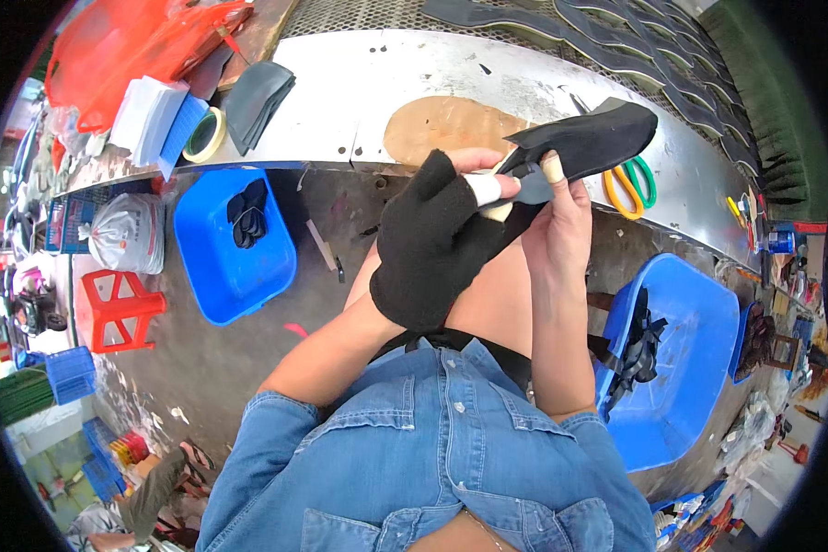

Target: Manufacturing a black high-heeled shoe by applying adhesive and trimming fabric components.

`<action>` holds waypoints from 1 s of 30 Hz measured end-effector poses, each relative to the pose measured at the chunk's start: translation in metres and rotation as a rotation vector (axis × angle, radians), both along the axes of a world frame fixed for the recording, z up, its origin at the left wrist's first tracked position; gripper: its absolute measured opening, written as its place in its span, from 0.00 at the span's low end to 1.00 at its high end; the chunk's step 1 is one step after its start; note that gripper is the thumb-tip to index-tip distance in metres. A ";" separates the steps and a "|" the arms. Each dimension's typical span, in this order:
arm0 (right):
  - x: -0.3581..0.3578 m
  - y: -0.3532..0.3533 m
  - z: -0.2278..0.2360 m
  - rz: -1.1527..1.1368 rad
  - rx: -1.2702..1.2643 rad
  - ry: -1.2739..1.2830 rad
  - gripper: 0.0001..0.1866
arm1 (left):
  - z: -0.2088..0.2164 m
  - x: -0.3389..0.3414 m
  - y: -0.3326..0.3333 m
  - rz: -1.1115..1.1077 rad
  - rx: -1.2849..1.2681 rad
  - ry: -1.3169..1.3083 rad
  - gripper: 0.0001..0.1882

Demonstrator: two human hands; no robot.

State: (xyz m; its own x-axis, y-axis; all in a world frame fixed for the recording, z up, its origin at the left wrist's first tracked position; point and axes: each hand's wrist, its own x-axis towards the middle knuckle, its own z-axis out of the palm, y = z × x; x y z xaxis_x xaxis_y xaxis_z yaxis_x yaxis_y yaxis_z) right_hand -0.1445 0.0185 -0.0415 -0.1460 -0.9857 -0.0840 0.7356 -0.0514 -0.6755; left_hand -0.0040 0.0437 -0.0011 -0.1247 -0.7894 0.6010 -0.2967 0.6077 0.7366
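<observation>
My left hand (423,244), in a black fingerless glove with white tape round a finger, closes on the near end of a black sole-shaped piece (607,143). My right hand (563,225), bare with tape on its thumb, pinches the same piece at its lower edge. A thin dark flap (534,187) stands up between the fingers of both hands. The piece is held tilted above the bench edge, its far end pointing right. Beneath it lies a tan oval board (437,129). Scissors with a yellow handle (622,195) and a green one lie close beside my right hand.
Behind the white bench (340,83) runs a mesh belt with several wavy black strips (607,46). Tape roll (204,135), dark sheets (256,103) and a red bag (133,55) sit at left. Blue tubs (281,271) (681,405) flank my legs; a red stool (120,308) stands left.
</observation>
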 end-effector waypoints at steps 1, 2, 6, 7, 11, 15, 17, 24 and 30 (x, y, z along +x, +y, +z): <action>0.003 0.001 0.004 0.002 -0.005 -0.040 0.16 | -0.004 0.002 -0.003 0.008 -0.001 0.000 0.16; 0.005 0.003 0.008 0.003 -0.010 -0.081 0.18 | -0.012 0.005 -0.007 0.041 -0.008 0.008 0.16; 0.002 0.003 0.010 0.117 -0.059 0.123 0.19 | -0.016 0.002 -0.004 0.078 -0.053 -0.043 0.14; 0.001 0.001 0.009 0.119 -0.010 0.224 0.17 | -0.016 0.000 -0.003 0.077 -0.053 -0.041 0.14; -0.008 -0.002 0.004 0.149 -0.082 0.163 0.17 | 0.005 0.005 0.010 -0.092 0.065 -0.053 0.17; -0.024 -0.005 -0.003 0.341 -0.186 0.163 0.37 | 0.017 0.032 -0.002 -0.044 0.132 0.075 0.11; -0.024 -0.004 0.003 0.333 -0.157 0.289 0.39 | 0.025 0.032 -0.011 0.079 0.252 0.118 0.09; -0.018 -0.001 0.024 0.166 -0.258 0.530 0.33 | 0.034 0.020 -0.025 -0.075 0.413 -0.136 0.07; -0.021 0.004 0.036 0.273 -0.196 0.746 0.32 | 0.015 0.018 -0.029 -0.106 0.316 -0.240 0.09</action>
State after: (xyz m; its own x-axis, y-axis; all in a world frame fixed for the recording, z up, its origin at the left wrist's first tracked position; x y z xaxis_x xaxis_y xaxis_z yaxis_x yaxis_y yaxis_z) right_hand -0.1655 0.0230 -0.0053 0.1523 -0.9813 0.1176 0.0999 -0.1031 -0.9896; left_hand 0.0136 0.0148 0.0142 -0.3222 -0.9058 0.2753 -0.4309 0.3992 0.8093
